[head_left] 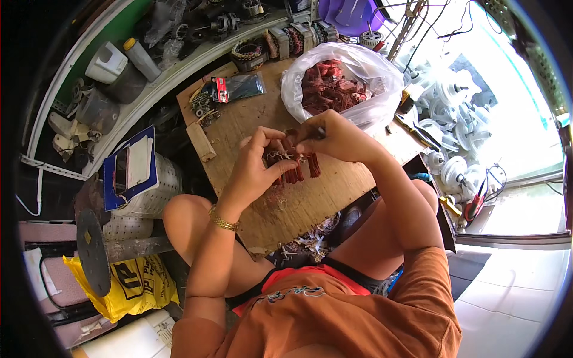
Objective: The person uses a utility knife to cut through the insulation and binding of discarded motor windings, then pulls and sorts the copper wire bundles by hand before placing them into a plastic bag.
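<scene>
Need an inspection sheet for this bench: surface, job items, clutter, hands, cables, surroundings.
Surface: wooden tabletop, fine scraps near the front edge.
Job's things: dark-red bundles between the hands; more dark-red material in an open clear plastic bag at the back.
Clutter: flat packet, small metal parts and wood block toward the left edge.
Hands: left hand has its fingers closed on the bundles; right hand has its fingers at their upper end, grip unclear.
Cables: white cord hanging at far left; thin dark ones at upper right, ends unclear.
Surroundings: yellow bag at lower left; white plastic parts piled at right.
</scene>
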`<act>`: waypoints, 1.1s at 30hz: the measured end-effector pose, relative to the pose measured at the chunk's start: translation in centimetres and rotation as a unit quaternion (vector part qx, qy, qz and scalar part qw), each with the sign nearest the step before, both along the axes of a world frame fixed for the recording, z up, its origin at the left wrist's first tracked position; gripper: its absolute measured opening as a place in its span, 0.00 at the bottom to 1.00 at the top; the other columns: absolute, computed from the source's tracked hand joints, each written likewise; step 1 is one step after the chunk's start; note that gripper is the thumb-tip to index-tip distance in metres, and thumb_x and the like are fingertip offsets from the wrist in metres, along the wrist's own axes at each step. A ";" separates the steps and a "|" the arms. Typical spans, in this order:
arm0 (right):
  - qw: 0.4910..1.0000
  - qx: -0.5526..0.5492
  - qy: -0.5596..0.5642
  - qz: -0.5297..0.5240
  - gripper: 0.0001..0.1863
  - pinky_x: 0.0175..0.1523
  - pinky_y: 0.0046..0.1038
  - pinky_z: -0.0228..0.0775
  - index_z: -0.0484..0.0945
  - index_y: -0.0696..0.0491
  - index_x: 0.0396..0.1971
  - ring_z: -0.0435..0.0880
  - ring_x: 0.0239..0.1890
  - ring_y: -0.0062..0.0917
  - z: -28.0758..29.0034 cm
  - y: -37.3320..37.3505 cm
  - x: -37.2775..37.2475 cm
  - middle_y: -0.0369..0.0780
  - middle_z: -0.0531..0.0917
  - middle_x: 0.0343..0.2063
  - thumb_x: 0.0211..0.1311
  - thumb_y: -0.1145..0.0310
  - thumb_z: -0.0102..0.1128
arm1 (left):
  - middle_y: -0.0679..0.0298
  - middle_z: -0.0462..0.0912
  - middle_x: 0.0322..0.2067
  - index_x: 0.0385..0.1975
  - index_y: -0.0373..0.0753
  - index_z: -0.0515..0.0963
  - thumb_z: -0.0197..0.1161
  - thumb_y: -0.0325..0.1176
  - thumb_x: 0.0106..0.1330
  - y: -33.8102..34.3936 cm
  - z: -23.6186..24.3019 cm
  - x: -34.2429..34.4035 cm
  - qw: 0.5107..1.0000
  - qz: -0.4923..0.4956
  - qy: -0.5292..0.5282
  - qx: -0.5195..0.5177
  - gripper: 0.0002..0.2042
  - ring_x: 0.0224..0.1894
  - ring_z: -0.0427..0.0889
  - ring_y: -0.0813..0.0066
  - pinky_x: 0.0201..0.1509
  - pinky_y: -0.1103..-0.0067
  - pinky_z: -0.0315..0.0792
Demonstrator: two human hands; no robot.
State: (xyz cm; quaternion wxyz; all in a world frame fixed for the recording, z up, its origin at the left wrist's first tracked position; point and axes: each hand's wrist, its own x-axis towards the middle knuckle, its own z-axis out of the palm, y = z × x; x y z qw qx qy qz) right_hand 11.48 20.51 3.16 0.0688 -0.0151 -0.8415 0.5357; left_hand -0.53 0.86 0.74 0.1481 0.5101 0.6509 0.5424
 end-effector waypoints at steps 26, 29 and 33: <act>0.983 -0.030 -0.164 -0.071 0.16 0.40 0.27 0.73 0.83 0.60 0.40 0.79 0.30 0.19 2.3 -3.2 -0.9 0.36 0.84 0.25 0.63 0.62 0.70 | 0.65 0.70 0.44 0.53 0.37 0.66 0.70 0.37 0.64 -1.4 -2.3 -2.0 0.974 0.133 -0.146 0.110 0.24 0.47 0.71 0.77 0.58 0.76 0.65; 0.978 -0.089 -0.116 -0.150 0.12 0.38 0.25 0.71 0.82 0.60 0.39 0.77 0.30 0.15 1.6 -4.1 -0.7 0.34 0.82 0.24 0.65 0.65 0.68 | 0.66 0.74 0.45 0.54 0.38 0.70 0.66 0.48 0.68 -1.4 -2.3 -1.1 0.867 0.183 -0.451 0.106 0.24 0.49 0.72 0.75 0.59 0.72 0.65; 0.981 -0.132 0.071 -0.124 0.09 0.37 0.22 0.67 0.82 0.60 0.41 0.73 0.31 0.12 -0.7 -4.8 -1.2 0.31 0.79 0.23 0.68 0.70 0.65 | 0.66 0.78 0.57 0.60 0.39 0.73 0.57 0.58 0.71 -1.9 -2.5 -0.2 0.688 -0.054 -0.720 0.078 0.29 0.57 0.76 0.71 0.63 0.68 0.66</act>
